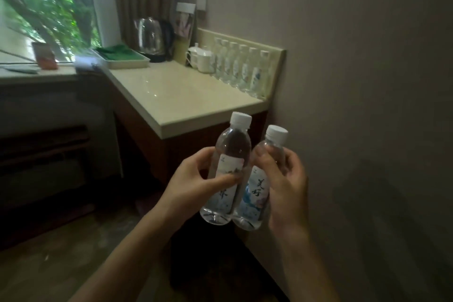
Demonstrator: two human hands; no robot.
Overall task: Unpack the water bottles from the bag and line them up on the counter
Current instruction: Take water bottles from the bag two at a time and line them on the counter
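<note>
I hold two clear water bottles with white caps side by side in the air, below the counter's near edge. My left hand (pixel 193 184) grips the left bottle (pixel 229 152) around its label. My right hand (pixel 286 184) grips the right bottle (pixel 256 193) from its right side. Both bottles stand nearly upright and touch each other. On the beige counter (pixel 176 95), a row of several bottles (pixel 241 70) stands along the backsplash against the wall. A dark shape beneath my hands (pixel 208 265) may be the bag; I cannot tell.
At the counter's far end stand white cups (pixel 199 57), a glass kettle (pixel 150 39), a tray with a green cloth (pixel 122 55) and a tall jar (pixel 185 23). A wall runs along the right. A window and sill are at the left.
</note>
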